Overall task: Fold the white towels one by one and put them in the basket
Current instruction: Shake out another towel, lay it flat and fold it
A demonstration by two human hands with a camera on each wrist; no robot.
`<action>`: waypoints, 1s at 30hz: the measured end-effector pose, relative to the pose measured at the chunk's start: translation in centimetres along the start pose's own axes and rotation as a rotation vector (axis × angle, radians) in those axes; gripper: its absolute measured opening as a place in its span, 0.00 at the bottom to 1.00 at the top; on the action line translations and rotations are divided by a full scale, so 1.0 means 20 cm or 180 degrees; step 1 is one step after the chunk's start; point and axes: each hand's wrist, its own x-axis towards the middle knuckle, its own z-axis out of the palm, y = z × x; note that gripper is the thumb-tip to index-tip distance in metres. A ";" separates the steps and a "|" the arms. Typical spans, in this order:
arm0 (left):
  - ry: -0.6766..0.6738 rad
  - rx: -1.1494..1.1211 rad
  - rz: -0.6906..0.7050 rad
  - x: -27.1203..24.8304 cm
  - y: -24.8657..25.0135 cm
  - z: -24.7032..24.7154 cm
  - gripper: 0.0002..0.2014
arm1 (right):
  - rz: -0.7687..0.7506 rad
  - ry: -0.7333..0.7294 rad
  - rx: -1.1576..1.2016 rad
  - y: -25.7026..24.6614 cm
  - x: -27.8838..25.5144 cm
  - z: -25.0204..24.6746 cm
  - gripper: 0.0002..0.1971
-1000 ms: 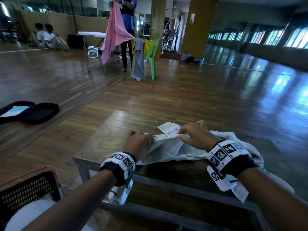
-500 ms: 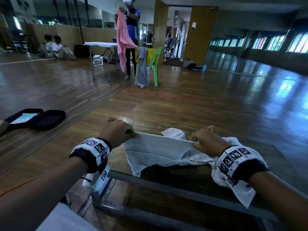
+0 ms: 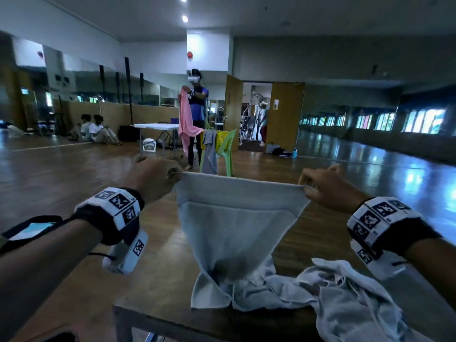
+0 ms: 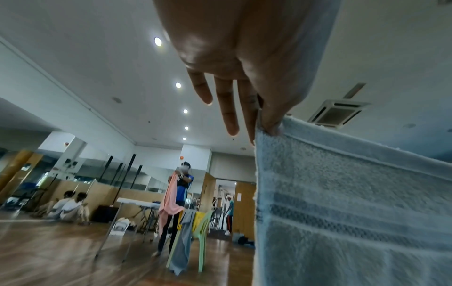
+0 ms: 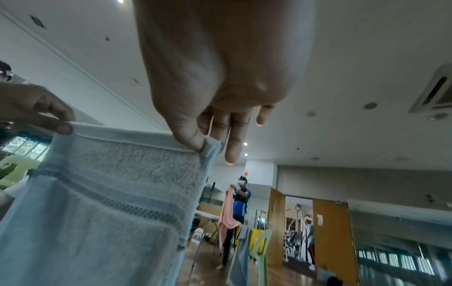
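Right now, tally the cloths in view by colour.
White towels: 2, one held up and a crumpled heap on the table
Pink cloths: 1
Grey cloths: 1
Total: 4

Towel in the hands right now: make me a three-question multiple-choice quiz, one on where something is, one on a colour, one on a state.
1. Where does the towel's lower end rest?
A. on the table
B. on the floor
C. on the chair

2. What colour is the cloth held up by the person standing in the background?
A. yellow
B. pink
C. black

3. How is the towel held?
A. left hand alone
B. lying flat, untouched
C. stretched between both hands

Answers:
1 A, its bottom lies on the table beside the towel pile.
2 B, the cloth is pink.
3 C, the left hand and right hand each pinch a top corner.
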 end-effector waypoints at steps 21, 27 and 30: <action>0.1120 0.0709 0.0287 0.50 0.14 -0.93 0.16 | 0.0172 0.1453 -0.0436 0.01 0.21 -1.02 0.05; 0.0797 0.0542 0.0085 0.61 0.08 -0.75 0.11 | 0.0139 0.1286 -0.0374 0.07 0.35 -0.86 0.05; 0.0524 0.0460 0.0059 0.62 0.04 -0.53 0.08 | 0.0109 0.1059 -0.0327 0.12 0.39 -0.63 0.05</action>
